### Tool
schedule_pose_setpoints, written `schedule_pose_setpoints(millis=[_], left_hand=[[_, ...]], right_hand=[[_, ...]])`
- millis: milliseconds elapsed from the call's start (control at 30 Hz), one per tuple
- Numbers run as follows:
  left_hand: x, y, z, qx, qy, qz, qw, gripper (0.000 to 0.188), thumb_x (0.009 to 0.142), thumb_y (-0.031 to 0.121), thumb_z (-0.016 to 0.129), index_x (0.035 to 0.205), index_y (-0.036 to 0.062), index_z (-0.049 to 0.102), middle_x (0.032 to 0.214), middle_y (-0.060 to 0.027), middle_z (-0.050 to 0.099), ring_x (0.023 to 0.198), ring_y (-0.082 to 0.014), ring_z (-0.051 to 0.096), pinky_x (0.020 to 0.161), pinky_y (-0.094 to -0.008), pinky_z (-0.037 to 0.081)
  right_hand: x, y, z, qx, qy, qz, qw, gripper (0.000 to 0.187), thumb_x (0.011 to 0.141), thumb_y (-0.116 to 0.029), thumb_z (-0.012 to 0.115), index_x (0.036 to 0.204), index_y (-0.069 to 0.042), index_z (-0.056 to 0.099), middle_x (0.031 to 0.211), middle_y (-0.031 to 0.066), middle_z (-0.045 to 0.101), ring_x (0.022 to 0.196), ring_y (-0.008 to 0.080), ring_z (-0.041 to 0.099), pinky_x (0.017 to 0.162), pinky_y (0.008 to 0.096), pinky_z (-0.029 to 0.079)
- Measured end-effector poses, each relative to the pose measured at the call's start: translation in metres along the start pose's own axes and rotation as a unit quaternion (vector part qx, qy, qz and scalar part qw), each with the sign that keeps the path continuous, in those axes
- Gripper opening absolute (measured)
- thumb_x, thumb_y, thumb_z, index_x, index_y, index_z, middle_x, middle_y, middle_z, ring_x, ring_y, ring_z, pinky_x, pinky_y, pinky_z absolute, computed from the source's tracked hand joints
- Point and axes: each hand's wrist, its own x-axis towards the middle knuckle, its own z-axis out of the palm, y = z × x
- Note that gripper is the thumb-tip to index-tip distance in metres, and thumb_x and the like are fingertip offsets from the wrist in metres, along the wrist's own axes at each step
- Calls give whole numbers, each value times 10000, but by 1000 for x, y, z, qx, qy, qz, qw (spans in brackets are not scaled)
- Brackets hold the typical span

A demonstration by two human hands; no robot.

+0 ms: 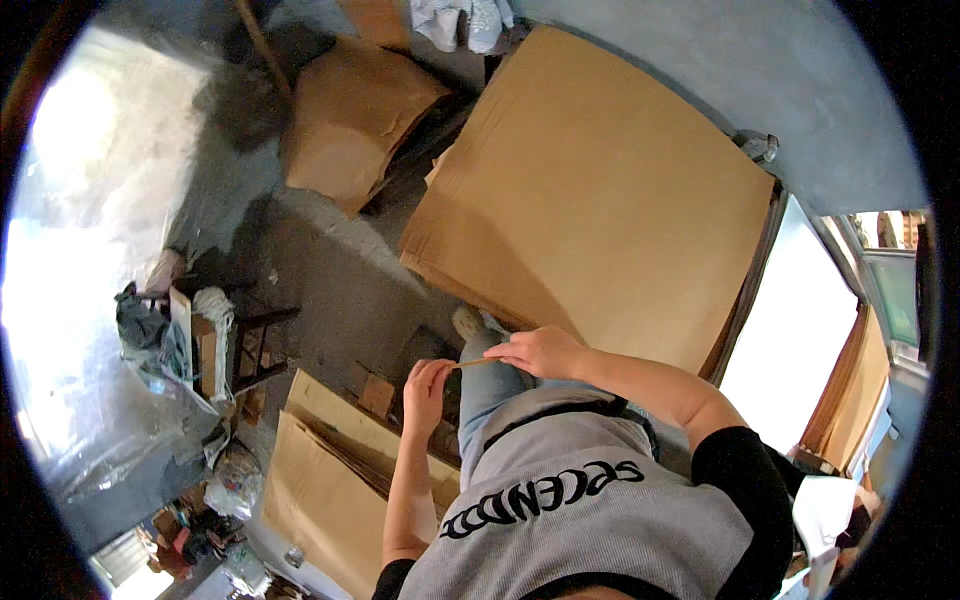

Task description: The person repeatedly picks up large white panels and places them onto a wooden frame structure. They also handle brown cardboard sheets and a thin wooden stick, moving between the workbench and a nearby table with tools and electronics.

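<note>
A thin tan strip (474, 362) spans the gap between my two hands in front of my legs; its material is too small to tell. My left hand (427, 392) pinches its left end, fingers curled together. The fingers of my right hand (545, 353) close on the other end, palm down. Just beyond my right hand lies a large stack of flat brown cardboard sheets (600, 180), its near edge close to my knees. To the left of my left forearm are more cardboard sheets (330, 490), stacked lower down.
At the far left stands a dark stool (262, 345) with cloths and boards by it. A brown cardboard piece (350, 115) lies behind, past the grey floor (335, 290). A white panel (790, 320) is to the right. Plastic bags (235, 485) and clutter sit lower left.
</note>
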Motion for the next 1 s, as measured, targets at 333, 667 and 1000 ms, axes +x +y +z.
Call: schedule_pose_setpoints(millis=[333, 667, 1000], left_hand=[[169, -23, -39, -85, -126, -4, 988, 178, 833, 50, 529, 1009, 33, 554, 920, -71, 565, 824, -148, 559, 706, -261, 460], [249, -98, -131, -210, -221, -152, 940, 150, 856, 91, 519, 987, 29, 558, 924, -50, 585, 839, -139, 559, 743, -256, 454], [275, -102, -148, -161, -245, -182, 938, 154, 839, 37, 493, 980, 43, 556, 829, -40, 578, 756, -120, 549, 699, -243, 451]], right_hand=[[57, 113, -66, -112, 159, 382, 903, 328, 823, -140, 465, 1127, -247, 530, 738, 109, 559, 665, 276, 564, 572, 392, 458], [188, 198, -71, -119, 224, 518, 817, 292, 848, -144, 427, 1078, -250, 572, 666, 108, 549, 605, 249, 563, 535, 364, 449], [223, 178, -113, -164, 235, 529, 799, 301, 824, -135, 439, 1058, -240, 596, 658, 78, 549, 549, 217, 524, 497, 340, 415]])
